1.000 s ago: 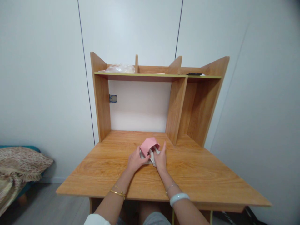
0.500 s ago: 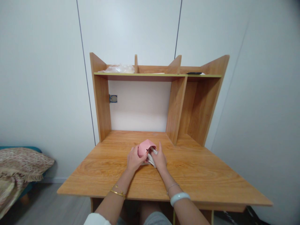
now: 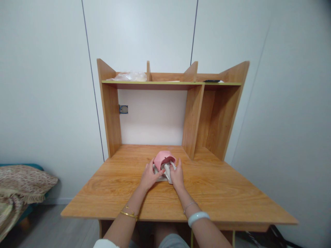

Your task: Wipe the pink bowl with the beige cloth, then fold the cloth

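A pink, faceted, hollow pot [image 3: 163, 156] is tipped over the wooden desk, its opening turned towards me. My left hand [image 3: 149, 177] grips it on the left side, thumb near the rim and fingers behind it. Bunched at the opening is a white cloth [image 3: 167, 173], part of which also lies under the pot. My right hand [image 3: 177, 176] is closed on this cloth at the right of the opening. Some of the right fingers are hidden by the cloth.
The wooden desk [image 3: 217, 193] carries a hutch [image 3: 198, 120] at the back. On its upper shelf are a clear plastic bag [image 3: 129, 76] and a flat black item [image 3: 212, 81]. A wall socket box [image 3: 123, 109] shows at left. A patterned blanket [image 3: 23, 182] lies at far left.
The pot has shifted slightly right and turned, so its opening faces me more. My right index finger, raised before, has come lower by the cloth. More cloth shows under the pot.
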The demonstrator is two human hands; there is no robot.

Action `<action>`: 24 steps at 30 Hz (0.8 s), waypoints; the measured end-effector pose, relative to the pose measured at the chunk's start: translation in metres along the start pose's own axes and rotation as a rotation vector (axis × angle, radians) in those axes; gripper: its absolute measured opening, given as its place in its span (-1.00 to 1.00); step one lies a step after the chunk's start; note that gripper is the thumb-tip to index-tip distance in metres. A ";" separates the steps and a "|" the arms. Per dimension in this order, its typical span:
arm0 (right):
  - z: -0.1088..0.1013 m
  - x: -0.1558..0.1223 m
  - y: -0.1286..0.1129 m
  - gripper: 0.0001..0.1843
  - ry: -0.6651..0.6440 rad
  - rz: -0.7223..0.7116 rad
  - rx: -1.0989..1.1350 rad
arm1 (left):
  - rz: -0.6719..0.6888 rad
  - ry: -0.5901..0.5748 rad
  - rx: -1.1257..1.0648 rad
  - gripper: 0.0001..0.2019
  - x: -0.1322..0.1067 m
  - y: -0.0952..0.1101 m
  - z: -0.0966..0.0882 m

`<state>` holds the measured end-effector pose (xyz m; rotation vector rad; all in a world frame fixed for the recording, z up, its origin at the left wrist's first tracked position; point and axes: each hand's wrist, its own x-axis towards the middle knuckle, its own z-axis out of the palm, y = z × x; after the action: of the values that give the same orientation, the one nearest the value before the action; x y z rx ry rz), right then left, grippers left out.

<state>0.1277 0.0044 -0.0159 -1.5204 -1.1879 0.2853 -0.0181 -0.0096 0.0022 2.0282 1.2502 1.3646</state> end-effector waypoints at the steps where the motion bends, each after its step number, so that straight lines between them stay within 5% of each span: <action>1: 0.001 0.001 0.002 -0.28 0.006 -0.009 0.036 | 0.007 -0.040 -0.007 -0.33 -0.001 0.001 0.000; 7: 0.003 0.003 0.005 -0.30 -0.062 -0.054 0.141 | 0.049 -0.123 -0.051 -0.46 -0.004 0.007 0.000; 24: -0.020 -0.013 -0.036 -0.31 -0.009 0.081 -0.295 | -0.038 0.152 0.412 -0.57 -0.003 0.011 -0.008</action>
<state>0.1177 -0.0224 0.0161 -1.8280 -1.2165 0.1761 -0.0202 -0.0186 0.0119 2.1782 1.7484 1.3505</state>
